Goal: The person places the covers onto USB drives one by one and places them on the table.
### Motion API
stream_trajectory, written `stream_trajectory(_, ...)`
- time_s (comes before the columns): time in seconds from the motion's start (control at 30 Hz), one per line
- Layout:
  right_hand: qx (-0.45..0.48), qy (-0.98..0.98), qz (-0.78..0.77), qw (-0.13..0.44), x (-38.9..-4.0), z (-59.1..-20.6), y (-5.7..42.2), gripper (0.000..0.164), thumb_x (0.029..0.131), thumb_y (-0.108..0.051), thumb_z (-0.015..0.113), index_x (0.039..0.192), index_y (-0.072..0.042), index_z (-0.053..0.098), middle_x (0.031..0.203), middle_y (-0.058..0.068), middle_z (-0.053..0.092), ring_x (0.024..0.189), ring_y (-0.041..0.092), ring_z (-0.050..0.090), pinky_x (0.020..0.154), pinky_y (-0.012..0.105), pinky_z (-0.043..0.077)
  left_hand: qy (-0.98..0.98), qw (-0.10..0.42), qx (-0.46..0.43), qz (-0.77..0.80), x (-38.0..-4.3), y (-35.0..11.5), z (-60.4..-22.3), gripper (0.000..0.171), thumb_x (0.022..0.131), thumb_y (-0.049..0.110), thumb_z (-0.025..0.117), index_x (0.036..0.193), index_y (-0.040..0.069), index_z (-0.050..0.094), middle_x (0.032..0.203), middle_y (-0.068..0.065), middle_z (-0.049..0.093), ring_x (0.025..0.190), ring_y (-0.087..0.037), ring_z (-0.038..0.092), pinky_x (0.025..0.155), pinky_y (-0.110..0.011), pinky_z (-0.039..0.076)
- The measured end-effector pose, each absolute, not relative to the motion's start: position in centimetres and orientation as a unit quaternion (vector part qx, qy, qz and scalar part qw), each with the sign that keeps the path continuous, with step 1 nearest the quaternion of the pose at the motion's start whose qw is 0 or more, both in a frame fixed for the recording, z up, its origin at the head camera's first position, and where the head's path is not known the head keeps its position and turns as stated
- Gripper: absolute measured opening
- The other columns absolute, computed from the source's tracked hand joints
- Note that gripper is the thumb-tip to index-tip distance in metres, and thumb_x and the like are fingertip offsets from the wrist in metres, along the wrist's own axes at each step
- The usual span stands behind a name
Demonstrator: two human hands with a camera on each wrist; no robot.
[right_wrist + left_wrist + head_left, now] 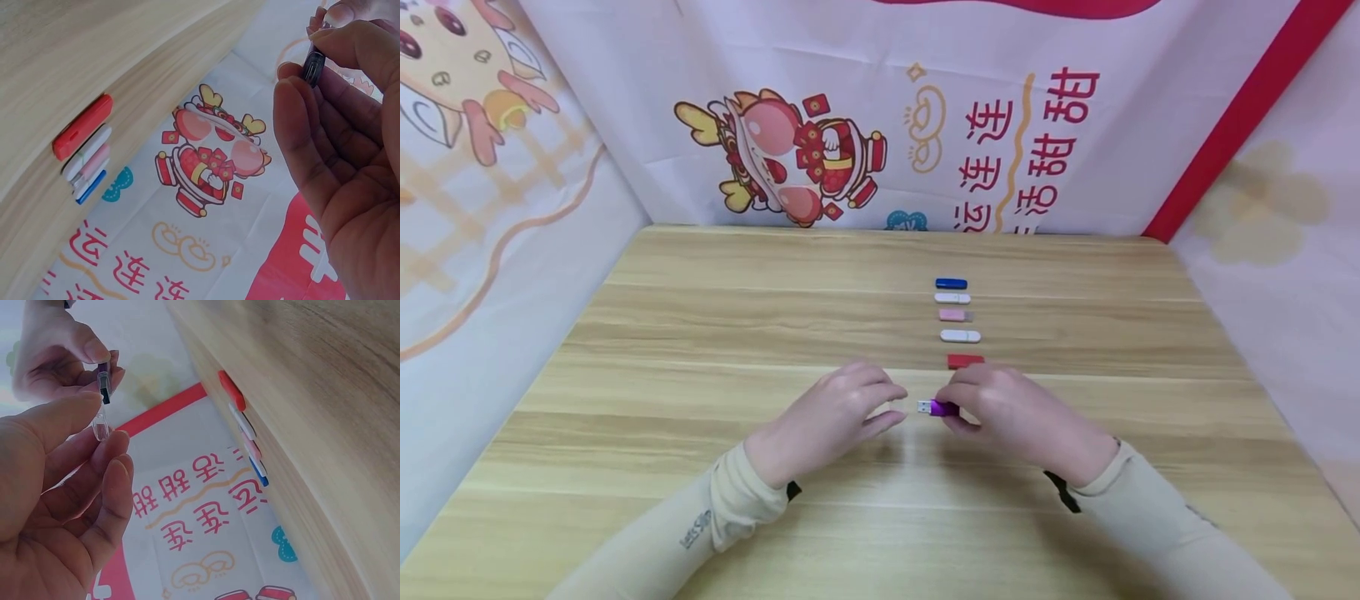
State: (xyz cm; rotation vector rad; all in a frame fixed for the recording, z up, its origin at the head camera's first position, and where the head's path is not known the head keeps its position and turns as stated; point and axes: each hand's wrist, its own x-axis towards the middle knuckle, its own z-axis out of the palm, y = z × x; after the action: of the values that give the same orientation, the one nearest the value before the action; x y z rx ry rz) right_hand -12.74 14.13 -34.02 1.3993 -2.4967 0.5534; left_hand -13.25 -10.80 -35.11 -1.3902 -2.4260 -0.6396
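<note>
My right hand (1015, 412) pinches a purple USB flash drive (943, 408) between thumb and fingers, its metal plug pointing left. Facing it, my left hand (838, 412) holds a small clear cap (100, 427) by thumb and fingertips. In the left wrist view the cap sits close below the bare plug (104, 394), in line with it. The drive's dark rear end (314, 69) shows in the right wrist view. Just beyond my right hand lies a red USB stick (964, 361), partly covered by the fingers in the head view.
Beyond the red stick, a column of sticks runs away from me on the wooden table (737, 333): white (960, 336), pink (956, 316), another white (952, 298) and blue (951, 283). A printed cloth (850, 50) hangs behind the table and at both sides.
</note>
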Motion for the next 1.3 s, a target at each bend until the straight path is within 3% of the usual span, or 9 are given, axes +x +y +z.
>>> stream_trajectory(1.3,0.473,-0.846,0.224,0.099,-12.2,-34.3,13.2,0.014,0.078,-0.003,0.082,0.089,-0.003,0.074,0.083,0.0,0.067,0.074,0.006,0.063,0.069,0.016,0.054,-0.823,0.163,-0.498,-0.22,-12.6,-9.7,-35.4,0.015,0.089,0.015,0.075,0.098,0.004,0.073,0.091,-0.003,0.068,0.084,-0.015,0.061,0.075,-0.024,0.053)
